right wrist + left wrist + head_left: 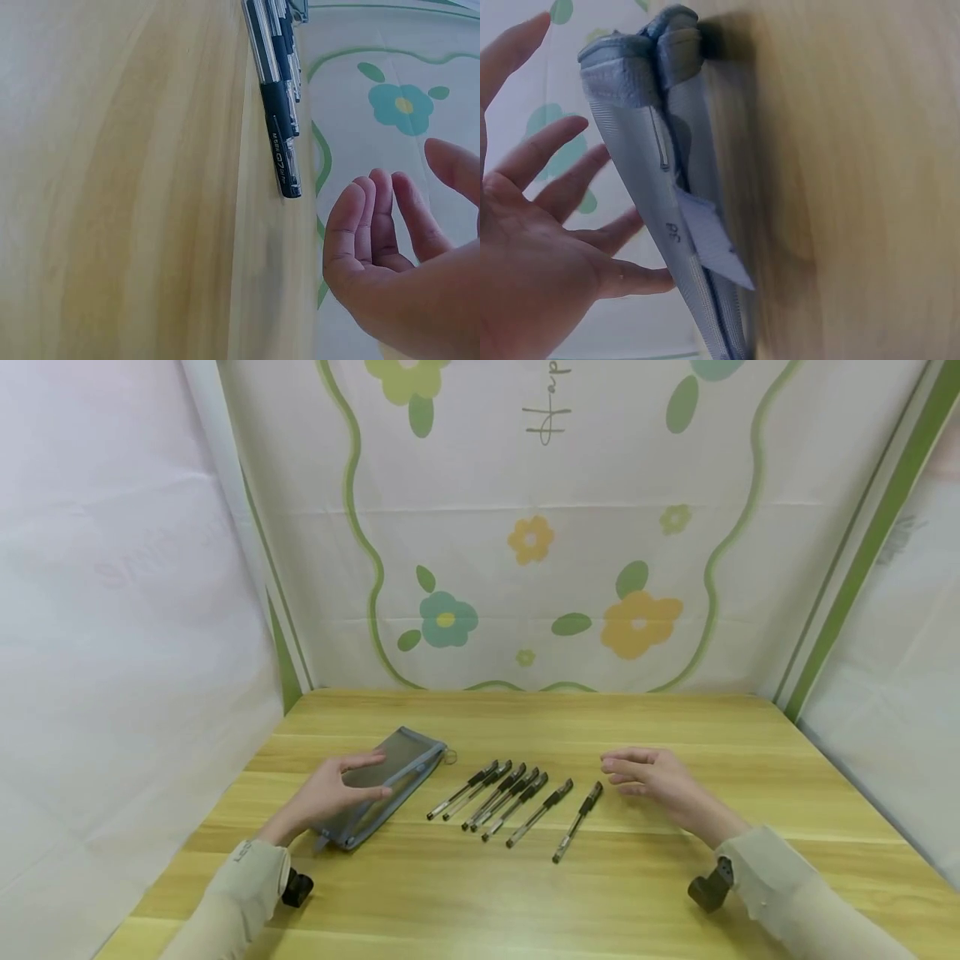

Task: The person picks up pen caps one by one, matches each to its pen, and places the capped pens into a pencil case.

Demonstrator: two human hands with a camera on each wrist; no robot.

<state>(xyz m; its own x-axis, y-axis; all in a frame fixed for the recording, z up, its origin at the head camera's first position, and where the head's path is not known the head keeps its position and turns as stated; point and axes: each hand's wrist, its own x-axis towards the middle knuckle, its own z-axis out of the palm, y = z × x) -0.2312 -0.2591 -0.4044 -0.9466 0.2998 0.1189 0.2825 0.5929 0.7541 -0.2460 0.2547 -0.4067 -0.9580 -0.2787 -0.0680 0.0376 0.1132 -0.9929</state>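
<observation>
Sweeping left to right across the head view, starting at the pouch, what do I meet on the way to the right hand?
Gray pouch with blue edging → cluster of five pens → sixth pen → seventh pen → right hand.

Backdrop [600, 477] reads "Hap" (sideways); pen [279, 142], "07"; pouch [634, 142], "3", then unclear.

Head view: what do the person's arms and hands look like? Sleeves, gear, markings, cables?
Left hand and right hand: bare, no gloves. Left sleeve and right sleeve: pale beige, long; small dark marking near the left cuff, unreadable. Black left wrist device, black right wrist device. No cables visible.
</observation>
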